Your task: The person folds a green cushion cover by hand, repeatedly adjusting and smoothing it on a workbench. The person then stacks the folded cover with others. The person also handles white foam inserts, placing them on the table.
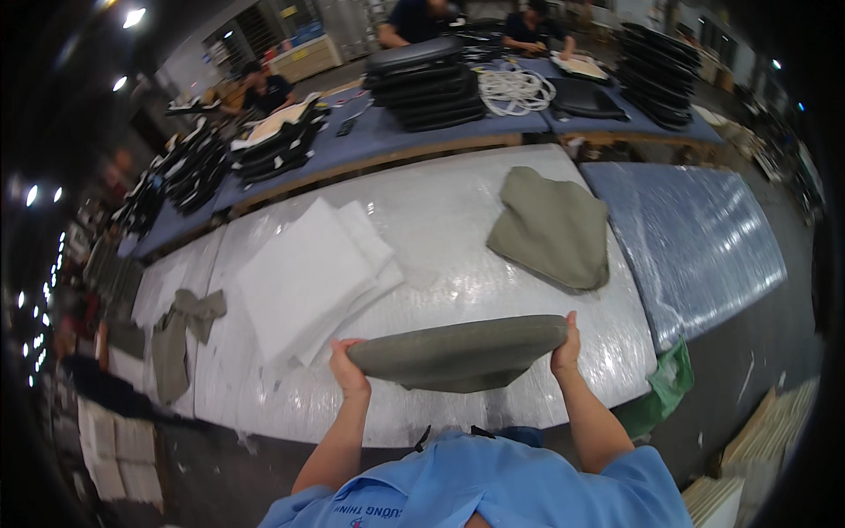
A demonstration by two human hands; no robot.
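I hold a grey-green padded cushion [458, 352] flat and edge-on above the near edge of a table covered in clear plastic wrap [458, 211]. My left hand [345, 368] grips its left end. My right hand [566, 349] grips its right end. A second grey-green cover [553, 229] lies crumpled on the table beyond it, to the right. A stack of white foam sheets [304, 280] lies on the table to the left.
A grey-green fabric piece [180, 330] hangs at the table's left end. A blue wrapped table [695, 238] stands to the right, a green bag [664, 392] below it. Black cushion stacks [427, 84], white cord [515, 88] and seated people fill the far tables.
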